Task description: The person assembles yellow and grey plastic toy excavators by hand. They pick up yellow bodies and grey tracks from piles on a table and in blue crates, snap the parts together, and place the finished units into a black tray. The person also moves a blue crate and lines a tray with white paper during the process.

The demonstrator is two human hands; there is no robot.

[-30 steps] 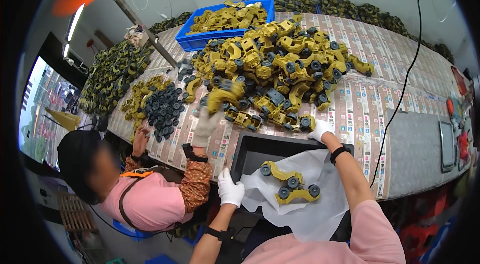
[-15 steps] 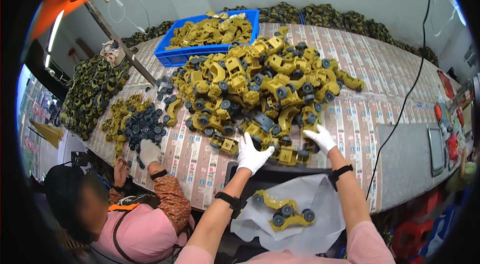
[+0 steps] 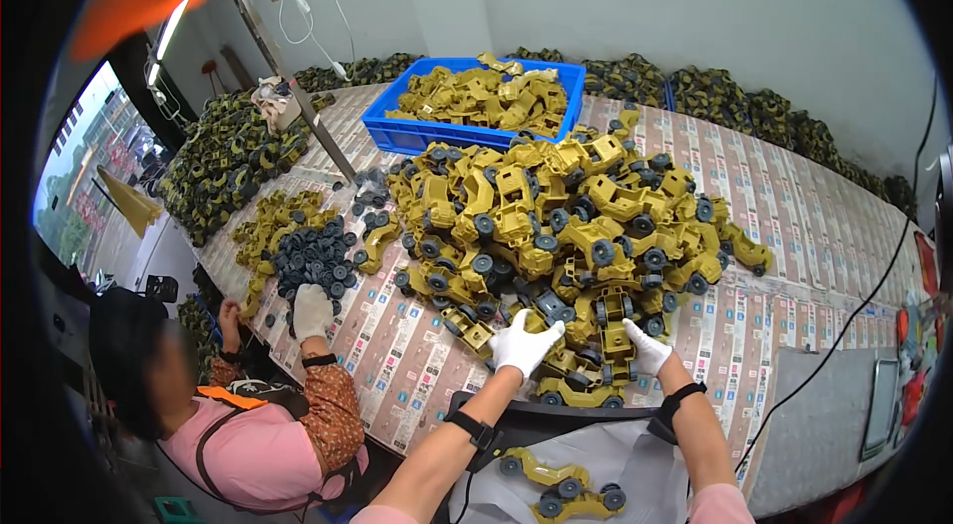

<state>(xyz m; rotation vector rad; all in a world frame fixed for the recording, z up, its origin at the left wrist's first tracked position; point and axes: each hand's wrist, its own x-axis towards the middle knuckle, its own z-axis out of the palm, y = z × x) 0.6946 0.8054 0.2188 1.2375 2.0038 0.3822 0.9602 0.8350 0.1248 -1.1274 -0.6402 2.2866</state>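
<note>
A big heap of yellow toy vehicles [image 3: 566, 226] with dark grey wheels covers the middle of the table. My left hand [image 3: 523, 345], in a white glove, rests on the toys at the heap's near edge, fingers curled over one. My right hand [image 3: 645, 347], also gloved, lies on a yellow toy beside it. Whether either hand has a toy firmly gripped is hidden by the fingers. Below my wrists, two yellow toy vehicles [image 3: 561, 489] lie on a white sheet [image 3: 635, 464] in a dark tray.
A blue crate [image 3: 476, 102] of yellow parts stands at the back. A pile of dark wheels [image 3: 318, 261] lies at the left, where a seated person in pink reaches with a gloved hand [image 3: 311, 311]. Camouflage-coloured toys line the far edge. A black cable [image 3: 844, 326] crosses the right side.
Both my hands have moved forward from the tray and settled onto the near edge of the toy heap. The seated person's gloved hand now lies by the wheel pile.
</note>
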